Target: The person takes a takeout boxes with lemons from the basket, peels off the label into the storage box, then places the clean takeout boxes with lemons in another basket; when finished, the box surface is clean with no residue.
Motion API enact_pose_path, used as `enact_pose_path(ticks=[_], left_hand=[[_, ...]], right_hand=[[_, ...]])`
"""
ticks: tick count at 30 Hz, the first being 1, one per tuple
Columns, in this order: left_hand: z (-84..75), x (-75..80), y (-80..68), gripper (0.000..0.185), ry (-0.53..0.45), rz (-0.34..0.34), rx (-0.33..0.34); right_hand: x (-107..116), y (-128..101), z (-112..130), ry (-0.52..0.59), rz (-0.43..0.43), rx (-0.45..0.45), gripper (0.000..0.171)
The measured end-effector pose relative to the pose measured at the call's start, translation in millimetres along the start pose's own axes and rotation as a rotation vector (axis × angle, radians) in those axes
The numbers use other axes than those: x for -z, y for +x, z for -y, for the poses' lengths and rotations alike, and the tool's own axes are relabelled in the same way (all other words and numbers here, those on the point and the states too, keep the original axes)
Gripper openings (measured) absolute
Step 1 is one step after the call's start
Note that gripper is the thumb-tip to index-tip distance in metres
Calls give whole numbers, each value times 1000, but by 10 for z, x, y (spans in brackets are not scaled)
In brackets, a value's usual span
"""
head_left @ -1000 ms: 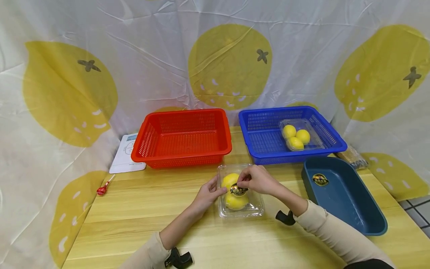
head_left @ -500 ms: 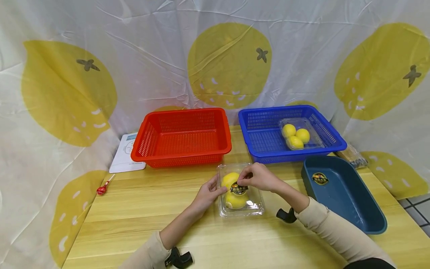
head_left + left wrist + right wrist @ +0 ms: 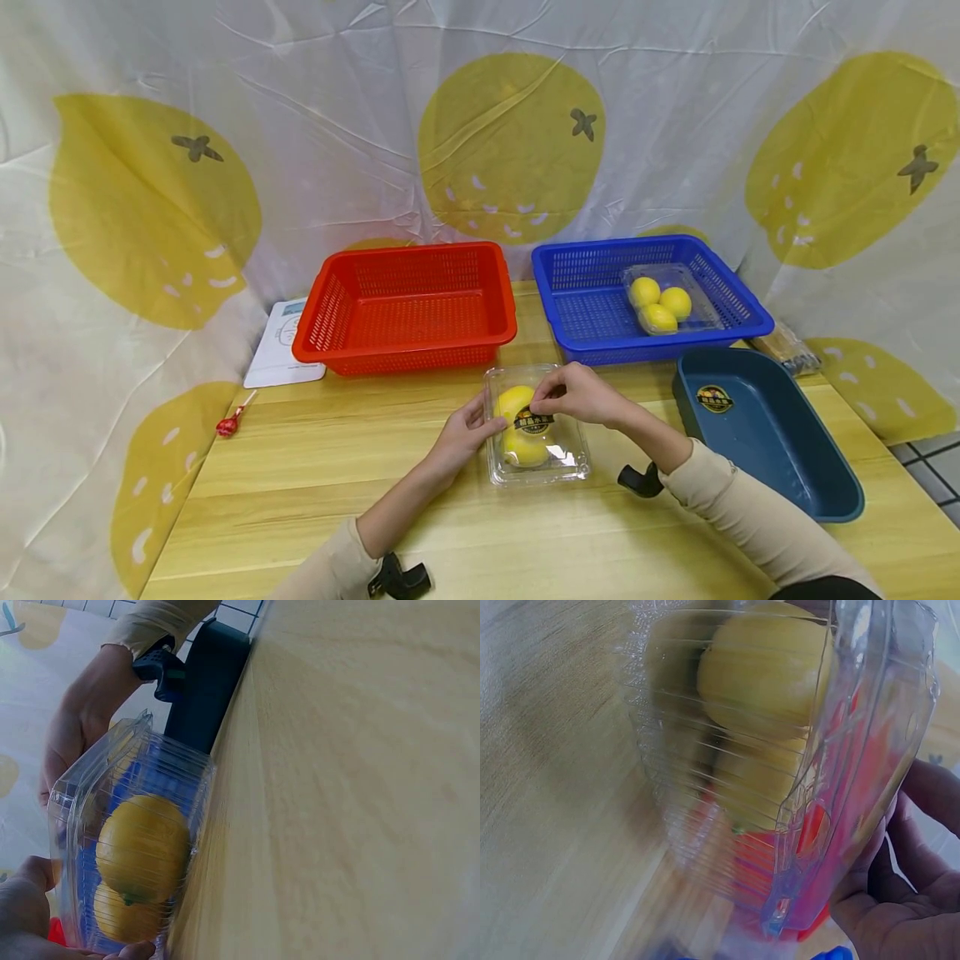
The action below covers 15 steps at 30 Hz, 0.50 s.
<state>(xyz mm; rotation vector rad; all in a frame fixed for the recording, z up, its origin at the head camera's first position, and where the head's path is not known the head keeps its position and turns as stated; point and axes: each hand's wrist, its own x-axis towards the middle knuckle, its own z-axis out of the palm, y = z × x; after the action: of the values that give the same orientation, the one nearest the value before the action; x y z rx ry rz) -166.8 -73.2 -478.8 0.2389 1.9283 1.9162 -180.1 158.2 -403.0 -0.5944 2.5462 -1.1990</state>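
Observation:
A clear plastic clamshell box [image 3: 536, 477] with yellow lemons [image 3: 525, 450] inside rests on the wooden table in front of me. My left hand [image 3: 459, 435] holds its left side, the thumb lying over the lid. In the left wrist view, the box's ribbed wall and two lemons [image 3: 142, 847] show up close. On the lid is a black and gold sticker [image 3: 534, 422] with printed characters. My right hand [image 3: 581, 397] pinches the sticker's upper right edge between thumb and forefinger. In the right wrist view, the curled right fingers [image 3: 900, 900] are right at the lid.
Behind the box stand a red basket [image 3: 416, 354] and a blue basket [image 3: 558, 317], the blue one holding another box of lemons [image 3: 660, 304]. A dark teal tray [image 3: 780, 442] with a similar sticker [image 3: 715, 399] is at right. A lollipop [image 3: 228, 425] and white card [image 3: 281, 358] lie left.
My right hand has shifted very slightly at the sticker. The left hand and the box have stayed in place.

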Motion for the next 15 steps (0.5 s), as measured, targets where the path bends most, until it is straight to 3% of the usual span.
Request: enact_pose_path(ticks=[15], left_hand=[[-1, 1, -1, 82, -9, 13, -10]], right_hand=[[14, 2, -64, 70, 23, 5, 11]])
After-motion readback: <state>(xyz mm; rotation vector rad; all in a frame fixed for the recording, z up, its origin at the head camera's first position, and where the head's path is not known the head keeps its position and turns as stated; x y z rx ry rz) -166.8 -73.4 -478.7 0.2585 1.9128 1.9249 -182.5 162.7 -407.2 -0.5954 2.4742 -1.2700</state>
